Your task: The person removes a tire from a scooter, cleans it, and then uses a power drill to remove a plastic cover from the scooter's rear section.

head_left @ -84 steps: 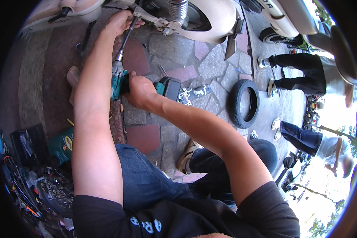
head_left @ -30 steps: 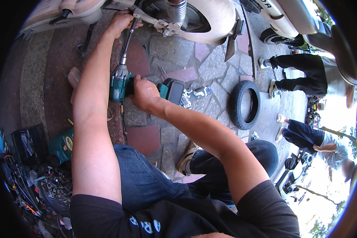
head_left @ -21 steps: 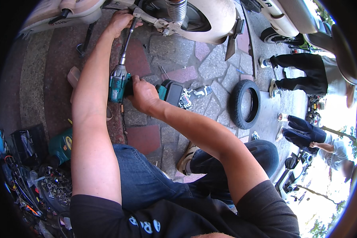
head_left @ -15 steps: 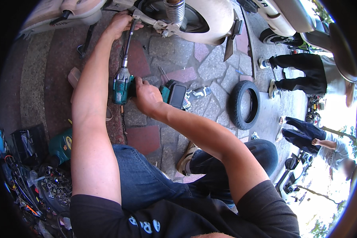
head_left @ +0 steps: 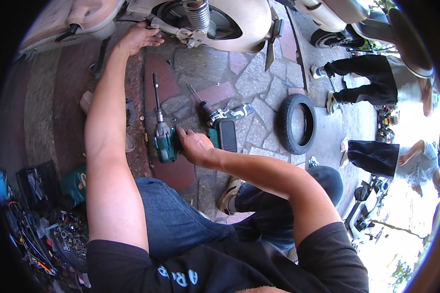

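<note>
My right hand [head_left: 195,146] is closed round the grip of a teal and black cordless impact wrench [head_left: 165,144]. Its long socket extension [head_left: 156,93] points away from me, its tip apart from the scooter. A dark battery pack [head_left: 227,136] shows at the base of the grip. At the far left, my left hand [head_left: 141,38] reaches the metal bracket [head_left: 156,25] beside the scooter's rear wheel [head_left: 225,22]. Its fingers are stretched out under the bracket; whether they touch it I cannot tell. A coil-spring shock absorber [head_left: 196,14] stands above.
A second power tool [head_left: 225,112] with a long bit lies on the stone paving beyond the wrench. A loose black tire [head_left: 297,124] lies to the right. Loose parts [head_left: 66,234] and a green bottle [head_left: 74,185] crowd the lower left. Two people stand at the right near parked motorbikes.
The wrench in my right hand has drawn back toward me, and its extension has come away from the bracket. My left hand stays by the bracket, its fingers now straighter.
</note>
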`<state>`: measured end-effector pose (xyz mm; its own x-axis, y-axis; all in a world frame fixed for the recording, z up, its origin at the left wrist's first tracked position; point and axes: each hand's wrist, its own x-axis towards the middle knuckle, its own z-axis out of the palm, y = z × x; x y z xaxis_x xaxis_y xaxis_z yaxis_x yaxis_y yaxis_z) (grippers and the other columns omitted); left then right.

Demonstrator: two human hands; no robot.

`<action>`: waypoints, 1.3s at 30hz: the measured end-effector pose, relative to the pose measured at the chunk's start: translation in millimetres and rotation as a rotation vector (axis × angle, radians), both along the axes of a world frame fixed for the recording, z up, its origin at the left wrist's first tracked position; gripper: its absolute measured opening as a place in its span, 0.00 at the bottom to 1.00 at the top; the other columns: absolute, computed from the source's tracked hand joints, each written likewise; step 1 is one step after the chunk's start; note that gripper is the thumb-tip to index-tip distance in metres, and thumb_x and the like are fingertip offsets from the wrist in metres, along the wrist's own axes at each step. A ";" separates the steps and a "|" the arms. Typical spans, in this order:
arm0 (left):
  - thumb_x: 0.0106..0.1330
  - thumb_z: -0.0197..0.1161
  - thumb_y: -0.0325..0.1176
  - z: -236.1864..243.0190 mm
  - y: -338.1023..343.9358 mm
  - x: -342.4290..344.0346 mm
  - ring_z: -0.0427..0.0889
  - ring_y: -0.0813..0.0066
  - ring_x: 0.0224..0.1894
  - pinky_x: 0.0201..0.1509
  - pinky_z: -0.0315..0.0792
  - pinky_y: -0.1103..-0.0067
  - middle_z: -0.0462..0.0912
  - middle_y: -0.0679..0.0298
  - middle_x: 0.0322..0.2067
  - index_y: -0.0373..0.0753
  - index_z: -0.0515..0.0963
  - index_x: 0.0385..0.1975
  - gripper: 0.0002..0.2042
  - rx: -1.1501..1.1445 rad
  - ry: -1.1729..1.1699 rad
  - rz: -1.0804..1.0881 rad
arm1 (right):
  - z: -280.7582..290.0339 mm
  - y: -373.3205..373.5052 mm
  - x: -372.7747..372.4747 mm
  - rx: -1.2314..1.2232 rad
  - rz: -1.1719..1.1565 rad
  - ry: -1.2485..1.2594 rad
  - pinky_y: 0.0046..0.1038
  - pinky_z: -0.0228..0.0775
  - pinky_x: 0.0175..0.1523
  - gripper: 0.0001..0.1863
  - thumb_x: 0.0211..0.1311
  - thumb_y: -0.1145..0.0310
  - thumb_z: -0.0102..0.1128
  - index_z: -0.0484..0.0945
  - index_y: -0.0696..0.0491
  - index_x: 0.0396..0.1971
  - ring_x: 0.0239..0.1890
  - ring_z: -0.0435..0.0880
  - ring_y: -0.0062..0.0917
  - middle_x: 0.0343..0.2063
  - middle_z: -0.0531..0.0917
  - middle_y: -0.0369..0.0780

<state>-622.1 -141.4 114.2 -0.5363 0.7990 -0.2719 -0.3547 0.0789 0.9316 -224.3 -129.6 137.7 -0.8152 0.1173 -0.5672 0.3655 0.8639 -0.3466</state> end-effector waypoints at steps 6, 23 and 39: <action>0.72 0.58 0.24 14.3 -4.2 14.5 0.88 0.57 0.47 0.54 0.82 0.67 0.84 0.52 0.44 0.34 0.69 0.59 0.17 -0.048 -0.019 0.007 | 59.7 22.8 40.2 -0.060 0.086 -0.102 0.47 0.78 0.48 0.33 0.59 0.69 0.67 0.65 0.56 0.63 0.47 0.84 0.51 0.45 0.81 0.56; 0.64 0.63 0.22 14.3 -27.8 19.7 0.88 0.67 0.32 0.33 0.82 0.76 0.87 0.53 0.36 0.40 0.59 0.73 0.35 -0.289 0.294 -0.010 | 124.5 56.1 90.1 -0.199 0.032 -0.149 0.44 0.77 0.53 0.40 0.51 0.68 0.74 0.65 0.58 0.64 0.49 0.84 0.52 0.43 0.84 0.57; 0.68 0.67 0.43 -5.8 -92.8 29.8 0.88 0.65 0.28 0.30 0.80 0.71 0.87 0.53 0.31 0.32 0.80 0.41 0.17 -0.894 0.472 -0.286 | 111.3 75.4 54.6 -0.196 0.035 -0.056 0.44 0.76 0.53 0.39 0.50 0.65 0.77 0.69 0.59 0.61 0.48 0.84 0.52 0.40 0.84 0.57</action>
<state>-592.2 -234.2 108.4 -0.5646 0.5237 -0.6379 0.1696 0.8300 0.5314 -169.7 -54.2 249.0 -0.7831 -0.0277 -0.6212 0.3599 0.7945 -0.4892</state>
